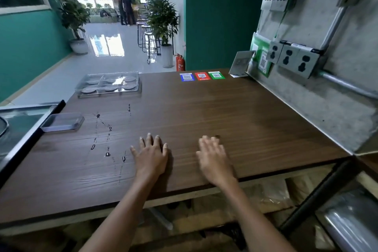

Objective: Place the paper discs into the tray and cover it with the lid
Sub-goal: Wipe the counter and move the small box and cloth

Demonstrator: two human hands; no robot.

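**Both hands flat, tray looks full and covered**

Head view: The left hand (151, 154) lies flat on the brown table (235, 112) with its fingers spread wide. The right hand (213, 156) is open too, palm down, fingers straight. It looks a bit blurry, so I cannot tell if it is touching the wood or just above it. Neither hand holds anything. They sit near the front edge, side by side with a gap between them, like hands that are resting.

The clear tray (109, 84) is far from the hands, at the back left of the table. It has six little rooms. A gray paper disc (129, 87) seems to lie in each room. A clear lid (114, 76) seems to sit on top of the tray, but see-through plastic is hard to read, so I am not sure. If it is on, I think the job is about done, and that is why the hands are away from it.

A small clear box (62, 122) sits at the left edge, well apart from the tray. Three colored stickers (202, 76) are stuck at the back of the table.
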